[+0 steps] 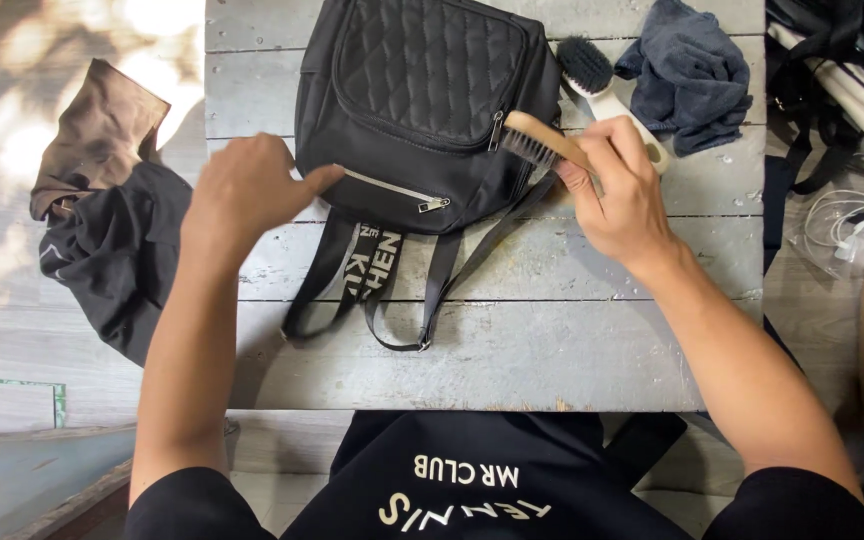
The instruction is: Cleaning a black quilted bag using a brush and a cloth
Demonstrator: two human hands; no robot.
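A black quilted backpack (422,110) is being kept flat at about 12 o'clock on the grey plank table (592,340), straps (382,285) trailing down toward 6. It's being pinned at its 9 o'clock edge by the left hand (247,190), fingers curled loosely and the thumb pressed against the fabric by the lower zip, nothing actually gripped. A small wooden brush (542,140) is being pinched by the right hand (622,195) at the bag's 3 o'clock side, bristles touching the side seam. The bag is looking soft and floppy, probably light, so it's likely best steadied with a flat palm on the body or taken by the straps, not the zip pulls. A second brush with dark bristles and a white handle (592,80) is lying at 1 o'clock, just beside a crumpled dark blue cloth (692,70). Brown and black clothing (102,210) is piled at 9 o'clock, off the table.
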